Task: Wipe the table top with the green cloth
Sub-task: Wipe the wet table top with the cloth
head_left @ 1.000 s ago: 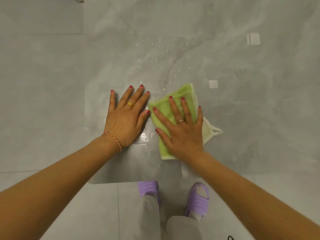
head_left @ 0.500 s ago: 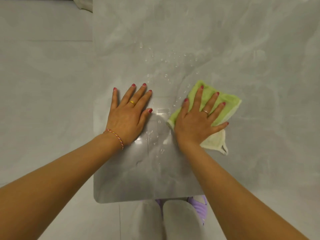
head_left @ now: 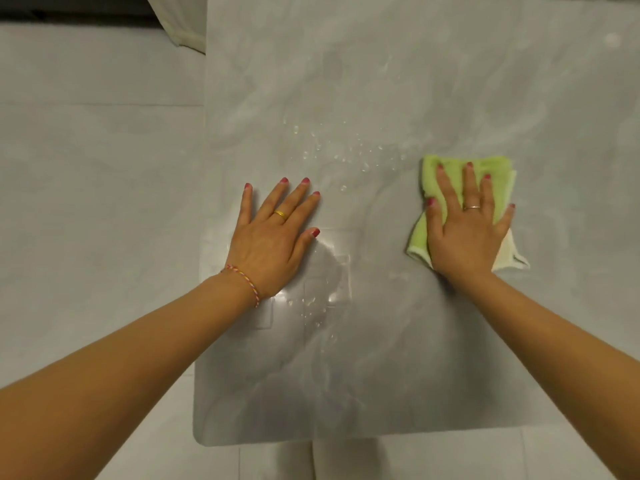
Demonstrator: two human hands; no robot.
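Observation:
The grey marble-look table top [head_left: 381,375] fills the middle of the view. A folded green cloth [head_left: 450,168] with a pale underside lies on it at the right. My right hand [head_left: 465,230] presses flat on the cloth, fingers straight and spread. My left hand [head_left: 270,237] rests flat on the table near its left edge, fingers straight. Between the hands and beyond them, water droplets [head_left: 346,150] dot the surface. A wet sheen [head_left: 322,299] shows just in front of my left hand.
The table's left edge and rounded front-left corner [head_left: 204,438] border a pale tiled floor [head_left: 97,168]. A pale fabric fold [head_left: 180,26] hangs at the top left by the far table edge.
My right hand has slid the green cloth to the right, away from my left hand, turning from angled to straight. My left hand has stayed put. The view has shifted forward.

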